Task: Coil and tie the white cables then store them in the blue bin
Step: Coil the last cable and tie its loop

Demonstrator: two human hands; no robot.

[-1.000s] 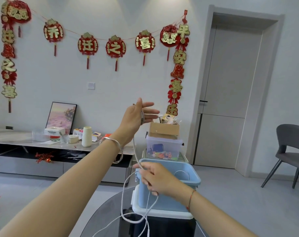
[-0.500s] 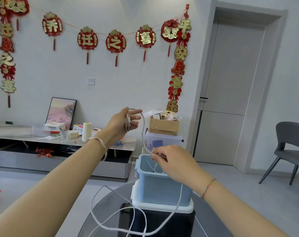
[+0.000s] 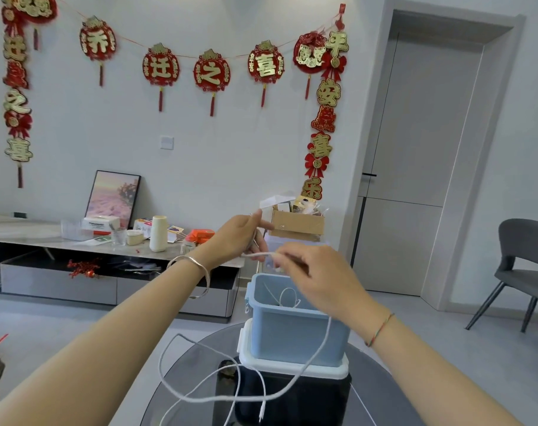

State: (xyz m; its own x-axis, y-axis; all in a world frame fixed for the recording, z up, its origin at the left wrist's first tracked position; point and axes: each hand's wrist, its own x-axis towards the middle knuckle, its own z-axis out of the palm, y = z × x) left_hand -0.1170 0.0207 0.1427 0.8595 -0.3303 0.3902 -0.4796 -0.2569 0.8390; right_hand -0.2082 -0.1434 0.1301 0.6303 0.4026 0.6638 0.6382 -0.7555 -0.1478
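Centre frame, the right hand has risen from beside the bin to meet the left hand; both pinch the cable above the bin. Another loop is forming. Slack still trails across the lower frame, so coiling seems unfinished.

Uncoiled white cable, loose loops trailing down beside upright open blue bin, second white cable inside
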